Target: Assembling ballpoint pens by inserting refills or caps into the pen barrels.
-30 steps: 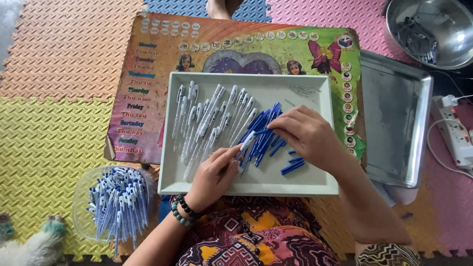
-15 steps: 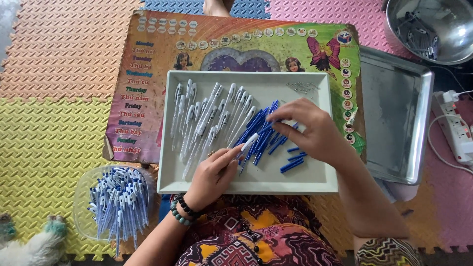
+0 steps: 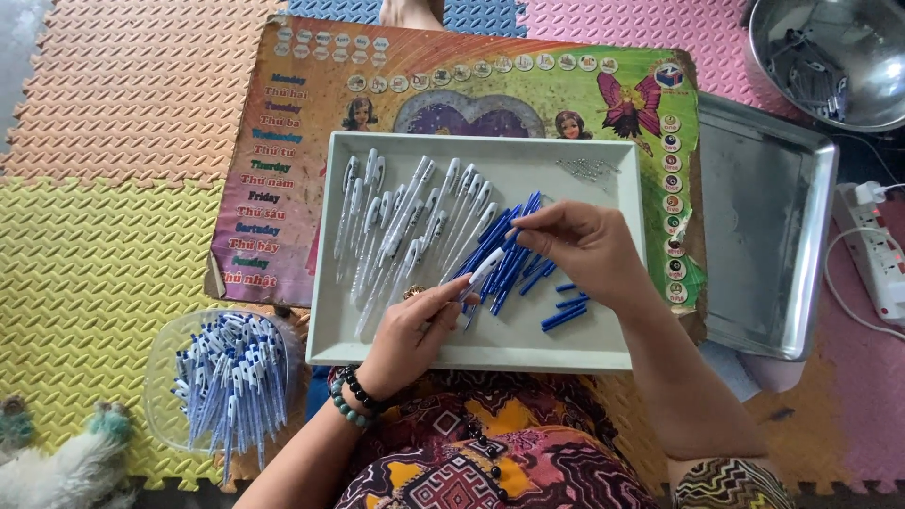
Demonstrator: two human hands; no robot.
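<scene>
Two hands work over the white tray (image 3: 603, 353): your left hand (image 3: 410, 330) pinches a white pen barrel (image 3: 484, 269), your right hand (image 3: 584, 250) pinches a blue part (image 3: 517, 236). Next, I judge, align them carefully.

White pen barrel (image 3: 483, 270) tilted, blue pen parts (image 3: 514, 254) heaped in tray
</scene>
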